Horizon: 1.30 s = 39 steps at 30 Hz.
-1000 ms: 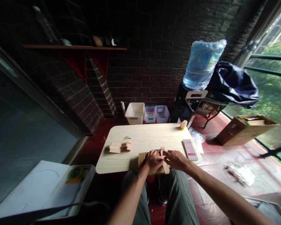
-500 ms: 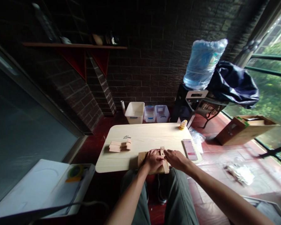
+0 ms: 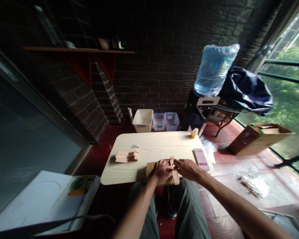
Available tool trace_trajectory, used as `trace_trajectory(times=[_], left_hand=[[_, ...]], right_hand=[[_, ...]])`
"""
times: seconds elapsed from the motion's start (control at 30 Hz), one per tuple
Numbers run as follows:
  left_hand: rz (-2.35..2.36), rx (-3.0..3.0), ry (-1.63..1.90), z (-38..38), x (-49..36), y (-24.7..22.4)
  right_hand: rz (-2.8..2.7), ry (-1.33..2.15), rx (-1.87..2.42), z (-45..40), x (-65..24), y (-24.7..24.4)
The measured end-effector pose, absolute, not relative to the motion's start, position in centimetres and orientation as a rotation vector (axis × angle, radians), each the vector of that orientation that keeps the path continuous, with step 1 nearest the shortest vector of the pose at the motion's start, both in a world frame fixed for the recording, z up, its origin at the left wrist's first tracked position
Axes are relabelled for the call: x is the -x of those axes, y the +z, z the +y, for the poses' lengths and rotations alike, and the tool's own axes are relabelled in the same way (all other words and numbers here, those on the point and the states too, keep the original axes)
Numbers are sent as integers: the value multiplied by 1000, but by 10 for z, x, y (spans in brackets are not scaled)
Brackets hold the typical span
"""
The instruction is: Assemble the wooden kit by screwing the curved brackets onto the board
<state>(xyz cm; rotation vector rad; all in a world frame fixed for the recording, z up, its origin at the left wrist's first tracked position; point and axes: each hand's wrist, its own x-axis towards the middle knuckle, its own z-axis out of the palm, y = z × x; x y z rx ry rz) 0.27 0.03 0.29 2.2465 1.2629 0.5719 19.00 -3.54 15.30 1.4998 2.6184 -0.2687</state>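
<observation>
A wooden board (image 3: 149, 168) lies at the near edge of the pale table (image 3: 159, 142), with a narrow light wooden strip (image 3: 175, 177) across its right part. My left hand (image 3: 163, 170) rests on the board, its fingers reaching the strip; whether they are pressed round anything is hard to tell. My right hand (image 3: 185, 167) is closed at the strip's upper half, and what its fingers pinch is too small to name. Several wooden pieces (image 3: 127, 156) lie together at the table's left, with small dark metal parts (image 3: 134, 146) just behind them.
A yellow-capped bottle (image 3: 193, 133) stands at the table's back right corner, and a phone-like flat item (image 3: 201, 159) lies at its right edge. Plastic bins (image 3: 142, 121) stand behind the table. An open white case (image 3: 52, 199) is at the lower left.
The camera view has shifted very slightly. Both hands keep nearly the same place on the board and strip.
</observation>
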Motion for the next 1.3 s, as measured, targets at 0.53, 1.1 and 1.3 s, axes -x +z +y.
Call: trace_trajectory(times=[0.53, 1.1, 1.3], left_hand=[[1274, -2245, 576, -3, -3, 7], [1273, -2245, 601, -4, -2, 9], [1283, -2242, 592, -4, -3, 9]], right_hand=[[2628, -202, -1500, -34, -190, 154], [2666, -176, -1492, -33, -194, 161], [2645, -183, -1511, -35, -193, 163]])
